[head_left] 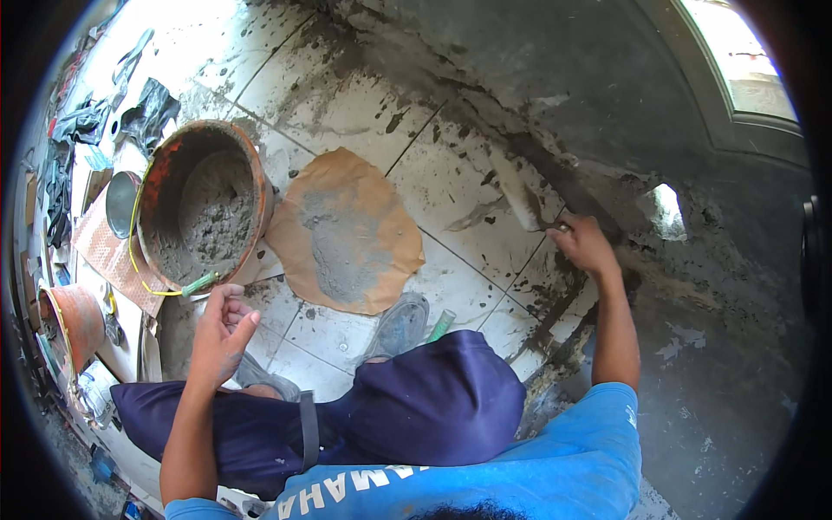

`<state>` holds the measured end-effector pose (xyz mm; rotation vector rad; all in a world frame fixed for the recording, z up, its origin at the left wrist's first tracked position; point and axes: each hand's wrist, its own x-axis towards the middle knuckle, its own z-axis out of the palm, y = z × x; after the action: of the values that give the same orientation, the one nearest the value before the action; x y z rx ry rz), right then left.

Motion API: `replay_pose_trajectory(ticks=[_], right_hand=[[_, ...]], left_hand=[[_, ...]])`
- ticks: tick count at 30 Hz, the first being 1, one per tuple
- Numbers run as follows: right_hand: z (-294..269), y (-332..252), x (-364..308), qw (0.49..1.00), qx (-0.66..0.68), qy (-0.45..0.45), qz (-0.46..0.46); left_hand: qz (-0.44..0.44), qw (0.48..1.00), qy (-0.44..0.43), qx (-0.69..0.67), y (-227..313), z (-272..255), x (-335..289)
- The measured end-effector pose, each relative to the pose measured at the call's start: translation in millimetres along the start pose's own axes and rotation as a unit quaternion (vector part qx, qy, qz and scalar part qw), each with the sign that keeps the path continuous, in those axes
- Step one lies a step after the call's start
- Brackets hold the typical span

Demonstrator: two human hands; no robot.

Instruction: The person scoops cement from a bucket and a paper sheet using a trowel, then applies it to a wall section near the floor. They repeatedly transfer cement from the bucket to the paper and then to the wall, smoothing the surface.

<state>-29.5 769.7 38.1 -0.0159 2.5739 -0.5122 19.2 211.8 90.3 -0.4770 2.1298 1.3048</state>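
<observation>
Fingers, right hand [588, 245]: closed round trowel [530, 201] handle, blade against wet wall [607, 113], spreading.
Fingers, left hand [220, 334]: loosely curled, empty, raised for balance.
Mortar bucket [204, 204]: ten o'clock, within reach.

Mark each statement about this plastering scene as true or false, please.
1. The right hand holds a trowel against the base of the grey wall. True.
2. The left hand grips the bucket's handle. False: it is raised and holds nothing, near the orange bucket.
3. The orange bucket contains mortar. True.
4. The brown paper on the tiled floor is bare. False: a grey powder heap lies on it.
</observation>
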Motion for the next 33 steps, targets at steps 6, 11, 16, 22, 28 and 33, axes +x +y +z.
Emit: replay_pose_trajectory(ticks=[6,11,16,22,28,33], right_hand=[[85,-65,22,0.997,-0.043,-0.06,0.036],[106,-58,72,0.994,-0.017,-0.085,0.062],[83,-53,121,0.994,-0.011,-0.019,0.11],[74,-53,184,0.995,-0.078,0.024,0.063],[66,-70,220,0.994,0.002,0.067,0.082],[71,-111,246,0.998,-0.02,0.054,0.022]], left_hand=[[0.016,0.999,-0.034,0.031,7,-1,6],[0.027,0.999,-0.04,0.02,5,-14,7],[0.036,0.999,-0.028,0.001,0,-25,0],[0.05,0.999,-0.018,-0.003,-1,-28,-2],[0.06,0.998,-0.011,-0.035,-3,-27,-2],[0.054,0.998,-0.001,-0.03,-5,-31,-7]])
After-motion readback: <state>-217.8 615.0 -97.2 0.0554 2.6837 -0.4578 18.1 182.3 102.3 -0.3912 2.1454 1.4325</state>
